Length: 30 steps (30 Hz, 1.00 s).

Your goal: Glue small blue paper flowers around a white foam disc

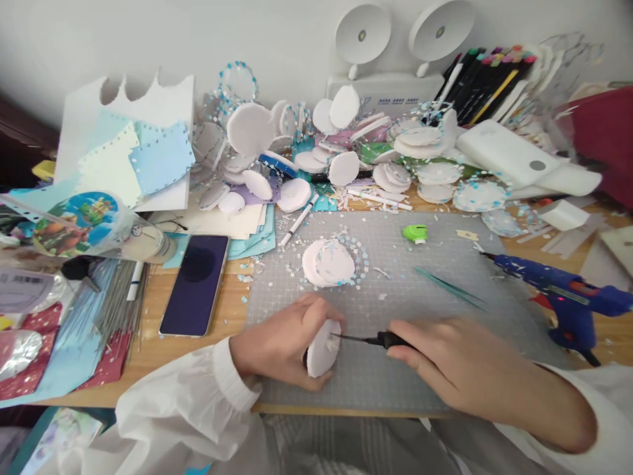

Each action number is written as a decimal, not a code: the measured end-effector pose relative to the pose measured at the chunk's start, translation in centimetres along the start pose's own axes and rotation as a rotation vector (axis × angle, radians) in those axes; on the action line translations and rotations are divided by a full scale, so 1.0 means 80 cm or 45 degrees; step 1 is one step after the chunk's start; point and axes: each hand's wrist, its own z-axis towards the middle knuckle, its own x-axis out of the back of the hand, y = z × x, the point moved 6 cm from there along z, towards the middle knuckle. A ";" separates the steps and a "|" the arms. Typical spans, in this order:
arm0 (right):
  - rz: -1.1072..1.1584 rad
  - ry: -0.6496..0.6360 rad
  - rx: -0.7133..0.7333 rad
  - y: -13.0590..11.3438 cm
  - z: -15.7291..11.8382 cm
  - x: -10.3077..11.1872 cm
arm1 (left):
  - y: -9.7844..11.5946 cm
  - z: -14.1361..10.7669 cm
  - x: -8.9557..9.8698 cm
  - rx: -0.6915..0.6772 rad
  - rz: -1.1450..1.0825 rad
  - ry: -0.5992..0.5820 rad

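Observation:
My left hand [291,340] is closed round a white foam disc [324,353], held tilted over the grey cutting mat [366,382]. From the right, my right hand [440,353] grips the black handle of a thin pointed tool [388,340]. Its tip touches the face of the disc, near the upper middle. Just beyond my hands, more white discs [329,262] lie on the mat with small blue and white bits around them. Teal tweezers [448,287] rest behind my right hand.
A phone [195,285] lies left of the mat. On the right is a blue glue gun [568,290] with its nozzle over the mat. A small green tool [414,233] sits further back. Piled discs [343,168], a white lamp [386,89] and pens [487,86] line the back.

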 end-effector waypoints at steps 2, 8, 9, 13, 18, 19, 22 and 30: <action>0.010 -0.025 0.009 0.002 0.001 0.001 | 0.000 0.000 0.001 -0.003 -0.011 0.004; 0.021 -0.072 -0.012 0.004 0.001 0.004 | 0.002 0.000 0.002 -0.005 -0.003 0.007; 0.025 -0.078 -0.016 0.003 0.002 0.004 | 0.002 0.001 0.002 -0.009 0.003 0.007; 0.031 -0.088 -0.023 0.002 0.003 0.004 | 0.002 0.001 0.002 -0.019 0.023 0.000; 0.029 -0.132 -0.038 0.003 0.001 0.003 | 0.002 0.001 0.001 -0.029 0.050 -0.007; 0.024 -0.135 -0.046 0.003 0.000 0.003 | 0.002 0.001 0.001 -0.027 0.051 -0.008; 0.027 -0.126 -0.050 0.003 -0.001 0.004 | 0.002 0.001 0.000 -0.012 0.037 -0.008; -0.024 -0.093 -0.039 0.000 0.005 0.004 | 0.000 0.000 -0.001 -0.014 0.035 -0.003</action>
